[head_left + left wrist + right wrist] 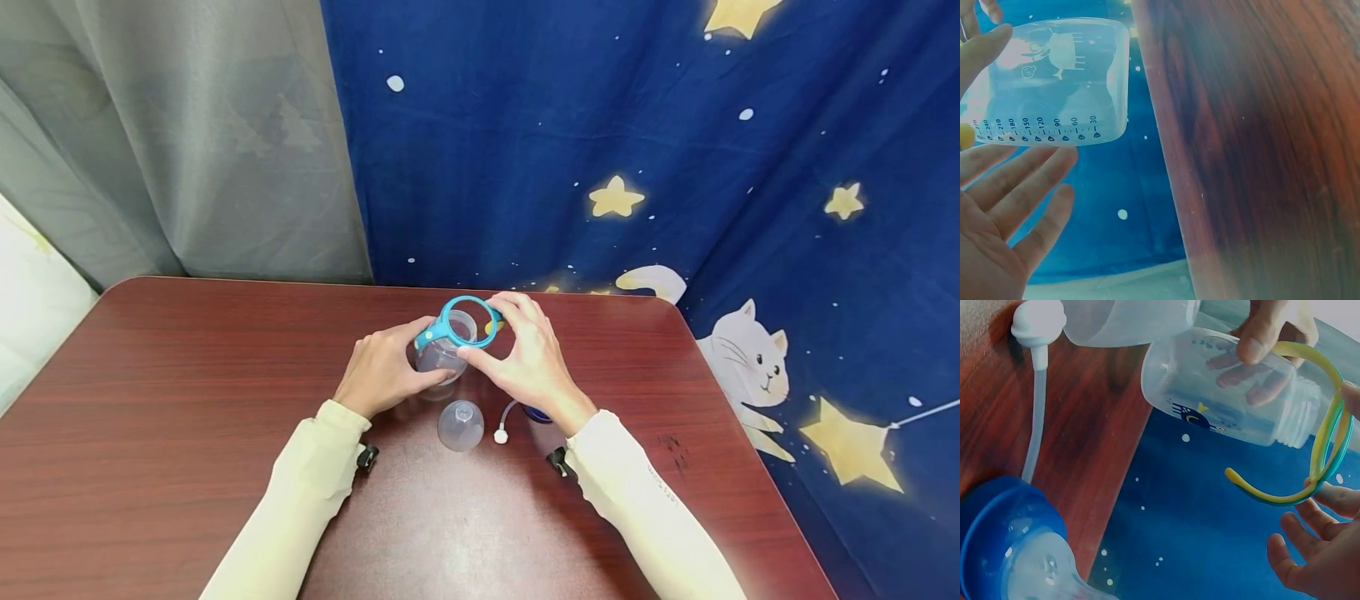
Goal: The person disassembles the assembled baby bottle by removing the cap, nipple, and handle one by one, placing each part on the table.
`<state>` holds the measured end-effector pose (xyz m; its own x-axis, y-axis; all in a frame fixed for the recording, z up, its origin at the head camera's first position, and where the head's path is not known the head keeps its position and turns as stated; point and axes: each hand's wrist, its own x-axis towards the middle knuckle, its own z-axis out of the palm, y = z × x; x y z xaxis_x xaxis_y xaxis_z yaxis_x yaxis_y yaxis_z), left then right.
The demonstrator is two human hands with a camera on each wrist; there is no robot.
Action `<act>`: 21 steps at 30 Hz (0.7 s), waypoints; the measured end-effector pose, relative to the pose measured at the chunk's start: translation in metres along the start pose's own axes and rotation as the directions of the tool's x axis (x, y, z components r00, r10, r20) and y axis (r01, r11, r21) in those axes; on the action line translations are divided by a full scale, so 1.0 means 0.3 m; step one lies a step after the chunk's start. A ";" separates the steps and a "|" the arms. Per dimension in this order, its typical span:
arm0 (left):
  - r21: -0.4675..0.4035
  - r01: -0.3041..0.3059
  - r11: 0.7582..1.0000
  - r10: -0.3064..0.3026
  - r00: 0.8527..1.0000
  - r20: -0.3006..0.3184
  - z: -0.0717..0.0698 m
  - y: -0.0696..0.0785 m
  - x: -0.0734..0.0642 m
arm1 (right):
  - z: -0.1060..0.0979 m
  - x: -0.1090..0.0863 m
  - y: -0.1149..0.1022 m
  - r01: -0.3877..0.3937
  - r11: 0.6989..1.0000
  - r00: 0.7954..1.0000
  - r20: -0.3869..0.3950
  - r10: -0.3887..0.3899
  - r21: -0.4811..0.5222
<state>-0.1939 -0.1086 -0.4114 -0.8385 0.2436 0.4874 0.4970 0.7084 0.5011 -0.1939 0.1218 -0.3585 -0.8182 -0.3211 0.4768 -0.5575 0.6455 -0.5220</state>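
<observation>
My left hand (pixel 397 367) grips a clear baby bottle (pixel 440 354) with printed scale marks (pixel 1054 81), tilted just above the dark wooden table (pixel 187 400). My right hand (pixel 504 337) pinches a teal and yellow handle ring (pixel 459 321) at the bottle's threaded neck (pixel 1300 415). In the right wrist view the ring (pixel 1319 456) hangs around the neck end, with my left fingers (pixel 1254 344) wrapped on the bottle body. The left wrist view shows my left fingers (pixel 1010 200) beside the bottle's base.
A clear dome cap (pixel 460 425) stands on the table near me. A thin straw with a white weighted end (pixel 501 434) lies beside it. A blue collar with a silicone nipple (pixel 1016 544) sits under my right wrist. Starry blue cloth (pixel 675 167) hangs behind.
</observation>
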 end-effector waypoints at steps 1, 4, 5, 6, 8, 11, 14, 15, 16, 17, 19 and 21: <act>-0.001 0.001 1.000 -0.001 1.000 0.000 -0.001 0.000 0.000 | -0.005 -0.001 0.000 0.002 1.000 1.000 -0.006 -0.002 0.002; -0.002 0.002 1.000 -0.002 1.000 0.001 -0.003 -0.001 0.003 | -0.017 -0.006 0.001 0.002 1.000 0.999 -0.032 -0.002 0.009; 0.000 0.001 1.000 -0.001 1.000 0.001 -0.004 -0.001 0.004 | -0.021 -0.007 0.002 -0.002 1.000 0.999 -0.043 0.002 0.010; 0.000 0.001 1.000 -0.001 1.000 0.002 -0.004 -0.002 0.004 | -0.025 -0.009 0.003 -0.004 1.000 0.998 -0.056 0.005 0.016; 0.001 0.002 1.000 -0.002 1.000 0.007 -0.006 -0.001 0.006 | -0.032 -0.011 0.007 -0.016 1.000 0.996 -0.085 0.018 0.024; 0.009 0.011 1.000 -0.011 1.000 0.009 -0.008 -0.001 0.006 | -0.040 -0.014 0.011 -0.030 0.998 0.991 -0.128 0.036 0.052; 0.014 0.023 1.000 -0.023 1.000 0.013 -0.010 -0.001 0.007 | -0.048 -0.015 0.017 -0.032 0.996 0.985 -0.166 0.045 0.082; 0.014 0.027 1.000 -0.027 1.000 0.014 -0.010 -0.002 0.008 | -0.051 -0.015 0.018 -0.032 0.995 0.983 -0.176 0.047 0.089; 0.013 0.031 0.999 -0.031 0.999 0.016 -0.010 -0.003 0.008 | -0.054 -0.015 0.019 -0.030 0.995 0.981 -0.186 0.048 0.097; 0.012 0.033 0.999 -0.033 0.999 0.018 -0.010 -0.004 0.008 | -0.056 -0.015 0.020 -0.028 0.994 0.980 -0.194 0.047 0.102; 0.010 0.038 0.999 -0.038 0.999 0.019 -0.011 -0.005 0.008 | -0.062 -0.016 0.020 -0.026 0.994 0.977 -0.206 0.047 0.106; 0.008 0.045 0.999 -0.045 0.999 0.019 -0.011 -0.008 0.008 | -0.066 -0.016 0.020 -0.023 0.994 0.976 -0.214 0.046 0.110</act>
<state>-0.1963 -0.1120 -0.4092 -0.8640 0.2242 0.4508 0.4572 0.7241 0.5163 -0.1905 0.1411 -0.3500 -0.7941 -0.1355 0.5924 -0.5507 0.5728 -0.6072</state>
